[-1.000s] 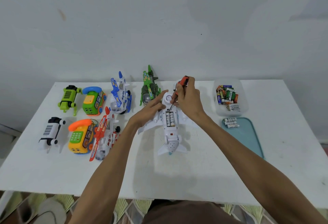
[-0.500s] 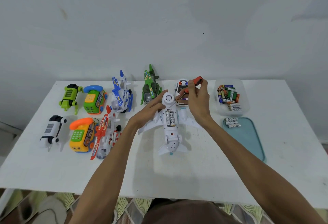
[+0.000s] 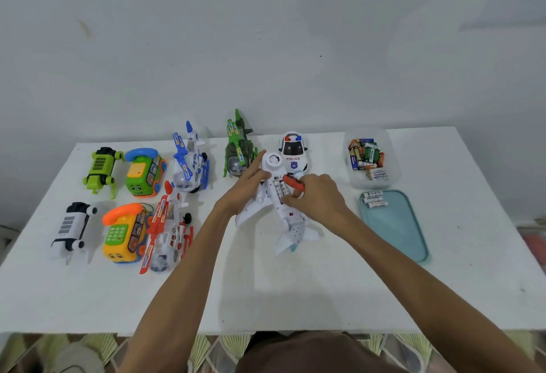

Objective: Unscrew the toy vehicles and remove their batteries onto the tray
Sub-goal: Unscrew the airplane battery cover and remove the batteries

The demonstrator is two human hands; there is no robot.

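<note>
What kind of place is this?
Probably a plain room at home, though I cannot be sure: a white table stands against a bare wall, and patterned floor tiles show below.

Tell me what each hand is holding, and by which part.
Right hand grips the screwdriver by its red handle. Left hand rests on the white toy plane, on its fuselage near the round front end, steadying it.

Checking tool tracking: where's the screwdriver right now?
Head view, centre: the screwdriver is held in the right hand over the battery bay of the white plane, just in front of the police car.
</note>
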